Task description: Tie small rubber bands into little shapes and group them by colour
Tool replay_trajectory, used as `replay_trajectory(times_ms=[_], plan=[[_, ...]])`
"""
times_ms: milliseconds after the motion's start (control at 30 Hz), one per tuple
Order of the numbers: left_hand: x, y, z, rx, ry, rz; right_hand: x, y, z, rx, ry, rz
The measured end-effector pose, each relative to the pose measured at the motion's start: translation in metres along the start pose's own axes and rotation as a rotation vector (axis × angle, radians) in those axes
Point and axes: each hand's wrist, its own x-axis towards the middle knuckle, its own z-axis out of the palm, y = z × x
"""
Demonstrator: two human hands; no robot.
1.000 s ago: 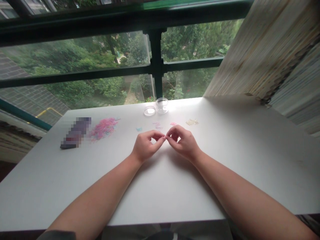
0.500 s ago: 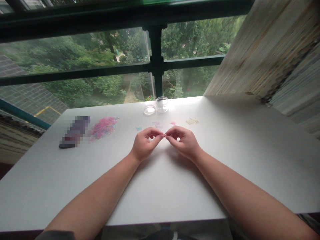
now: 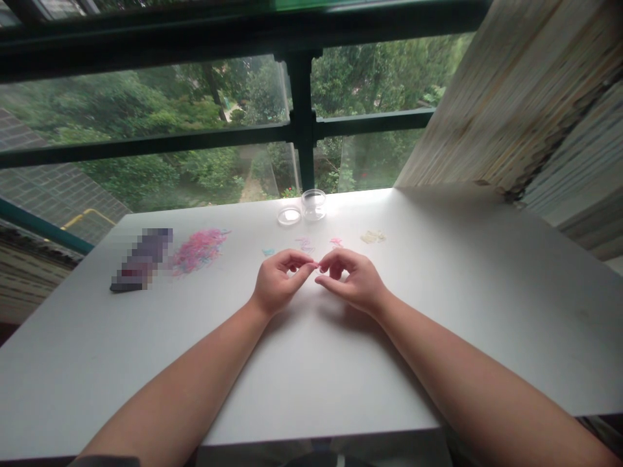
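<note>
Over the middle of the white table, my left hand (image 3: 277, 280) pinches something tiny and pinkish between thumb and forefinger, too small to make out. My right hand (image 3: 357, 280) faces it, its forefinger close to the left fingertips and its thumb held apart below. Just beyond the hands lie small groups of thin pieces: teal pieces (image 3: 268, 251), purple pieces (image 3: 305, 245), pink pieces (image 3: 335, 242) and cream pieces (image 3: 373, 237). A larger pile of mixed pink and blue pieces (image 3: 202, 251) is spread to the left.
A clear round jar (image 3: 314, 207) and a shallow clear lid (image 3: 289, 216) stand near the table's back edge (image 3: 370, 190). At the far left lies a blurred-out dark object (image 3: 143, 259). A window is behind the table, with a curtain (image 3: 452, 110) at right.
My right thumb has come away from the forefinger, leaving a gap between them. My left hand keeps its pinch. The view has shifted slightly.
</note>
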Motion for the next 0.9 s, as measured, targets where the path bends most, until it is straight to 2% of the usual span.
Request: replay_trajectory(times_ms=[500,900], plan=[[0.0001,-0.0027,0.0002,0.017,-0.004,-0.022,0.0002,0.0016,0.0013,-0.01,0.021,-0.027],[-0.0005,-0.0006,0.0006,0.052,-0.071,-0.015,0.0,0.0022,0.0017,-0.009,0.02,-0.019]])
